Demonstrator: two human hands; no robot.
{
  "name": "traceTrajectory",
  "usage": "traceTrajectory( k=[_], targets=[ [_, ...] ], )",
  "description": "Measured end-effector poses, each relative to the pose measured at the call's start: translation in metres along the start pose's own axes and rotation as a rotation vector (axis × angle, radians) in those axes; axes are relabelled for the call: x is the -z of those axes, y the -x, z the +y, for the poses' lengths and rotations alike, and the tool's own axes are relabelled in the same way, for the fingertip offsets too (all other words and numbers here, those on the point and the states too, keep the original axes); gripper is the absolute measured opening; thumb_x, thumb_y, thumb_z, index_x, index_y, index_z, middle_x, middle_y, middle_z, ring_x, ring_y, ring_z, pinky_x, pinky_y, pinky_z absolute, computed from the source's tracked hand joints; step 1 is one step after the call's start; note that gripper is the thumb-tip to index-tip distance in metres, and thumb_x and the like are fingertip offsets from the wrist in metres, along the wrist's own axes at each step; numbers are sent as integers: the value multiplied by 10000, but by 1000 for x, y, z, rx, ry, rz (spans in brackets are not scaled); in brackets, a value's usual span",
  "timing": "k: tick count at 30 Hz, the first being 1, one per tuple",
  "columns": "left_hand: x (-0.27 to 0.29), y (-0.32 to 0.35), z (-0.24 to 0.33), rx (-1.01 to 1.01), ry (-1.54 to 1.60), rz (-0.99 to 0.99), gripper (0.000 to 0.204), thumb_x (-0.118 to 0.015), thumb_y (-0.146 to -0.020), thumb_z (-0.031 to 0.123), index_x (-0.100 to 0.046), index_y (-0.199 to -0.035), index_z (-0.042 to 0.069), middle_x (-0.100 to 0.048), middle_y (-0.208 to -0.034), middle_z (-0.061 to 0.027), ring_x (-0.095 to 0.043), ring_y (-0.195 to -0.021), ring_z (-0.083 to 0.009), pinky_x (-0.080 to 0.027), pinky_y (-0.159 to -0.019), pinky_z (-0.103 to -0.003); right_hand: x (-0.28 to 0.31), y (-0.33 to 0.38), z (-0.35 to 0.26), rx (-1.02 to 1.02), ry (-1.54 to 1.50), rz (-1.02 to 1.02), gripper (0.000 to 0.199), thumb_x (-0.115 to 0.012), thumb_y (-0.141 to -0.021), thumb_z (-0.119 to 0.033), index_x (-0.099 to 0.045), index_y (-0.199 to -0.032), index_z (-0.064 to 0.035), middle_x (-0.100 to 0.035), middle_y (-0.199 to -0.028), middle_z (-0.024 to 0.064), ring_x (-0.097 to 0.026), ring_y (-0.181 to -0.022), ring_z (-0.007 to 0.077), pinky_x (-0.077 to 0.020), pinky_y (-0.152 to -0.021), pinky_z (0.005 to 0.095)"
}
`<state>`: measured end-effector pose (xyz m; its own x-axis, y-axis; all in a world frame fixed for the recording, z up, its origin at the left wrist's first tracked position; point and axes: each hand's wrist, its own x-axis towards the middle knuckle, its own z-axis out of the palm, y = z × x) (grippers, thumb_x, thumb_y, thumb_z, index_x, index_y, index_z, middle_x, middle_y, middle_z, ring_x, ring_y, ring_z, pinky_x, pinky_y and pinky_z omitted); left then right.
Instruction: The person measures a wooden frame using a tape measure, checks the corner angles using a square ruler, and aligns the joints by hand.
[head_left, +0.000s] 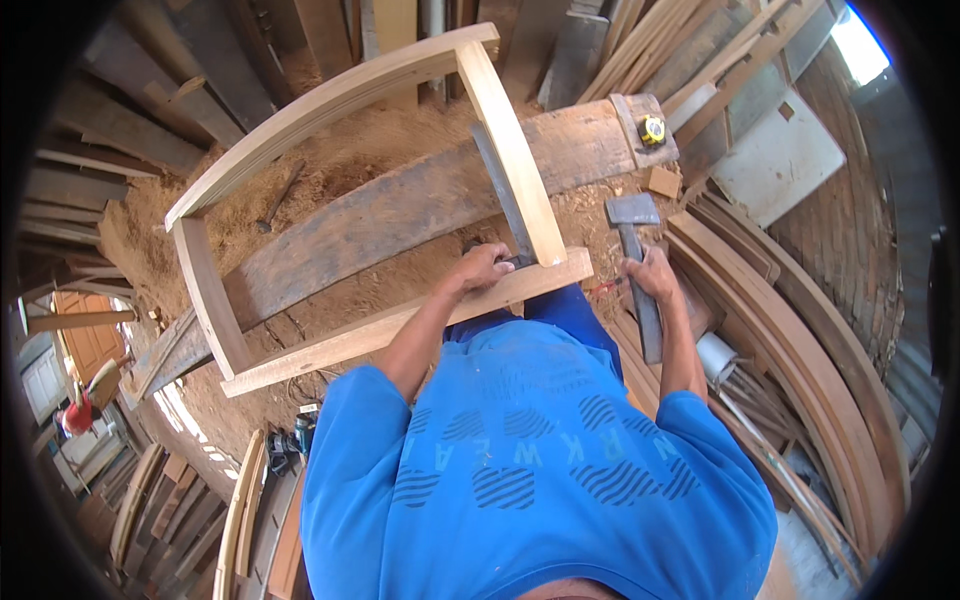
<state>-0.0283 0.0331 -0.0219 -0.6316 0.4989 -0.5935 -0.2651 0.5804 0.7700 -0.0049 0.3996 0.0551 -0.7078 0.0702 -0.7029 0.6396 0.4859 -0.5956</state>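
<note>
A pale wooden frame [300, 115] of four joined rails lies across a dark, worn plank bench [400, 215]. My left hand [480, 268] presses on the frame's near right corner, next to a grey metal square blade [500, 190] lying along the right rail. My right hand [650, 275] grips the dark handle of a heavy hammer [632, 212], whose grey steel head hovers just right of the frame corner. My blue shirt fills the lower part of the view.
A yellow tape measure [652, 129] sits on a small block at the bench's far right end. Sawdust covers the ground. Stacked planks and curved strips ring the bench. A white board [780, 160] leans at right; a power tool [290, 440] lies lower left.
</note>
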Motion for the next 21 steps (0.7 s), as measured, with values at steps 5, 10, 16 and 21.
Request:
traceTrajectory(
  k=[5,10,16,21],
  targets=[
    [-1,35,19,-17,0,478,256,-644,-932,220,-625,-1103,30,-679,-961,-212,-662,-912,-325,-505,-809,-407,-3,-81,-76,359,332,55,303,-699,-805,-242,-610,-897,33,-626,-656,98,-626,-613,208,-503,-608,366],
    [11,74,49,34,202,785,265,-663,-922,185,-606,-1111,7,-680,-1005,-218,-663,-954,-330,-506,-848,-400,-24,-155,-38,283,709,156,589,-698,-807,-314,-542,-1201,94,-620,-1122,359,-593,-1104,487,-480,-941,521],
    [7,120,78,-28,422,1037,370,-715,-897,200,-573,-1163,-13,-686,-1010,-149,-648,-931,-231,-510,-840,-363,-37,-145,-58,144,868,85,568,-702,-812,-332,-566,-1189,70,-618,-1176,349,-587,-1142,487,-474,-987,511],
    [-5,144,69,22,622,1026,368,-724,-893,210,-595,-1169,2,-666,-1025,-128,-637,-943,-214,-508,-864,-343,-60,-108,-141,534,742,39,465,-591,-943,-310,-609,-1255,34,-581,-1332,254,-526,-1260,412,-399,-1097,440]
  ],
)
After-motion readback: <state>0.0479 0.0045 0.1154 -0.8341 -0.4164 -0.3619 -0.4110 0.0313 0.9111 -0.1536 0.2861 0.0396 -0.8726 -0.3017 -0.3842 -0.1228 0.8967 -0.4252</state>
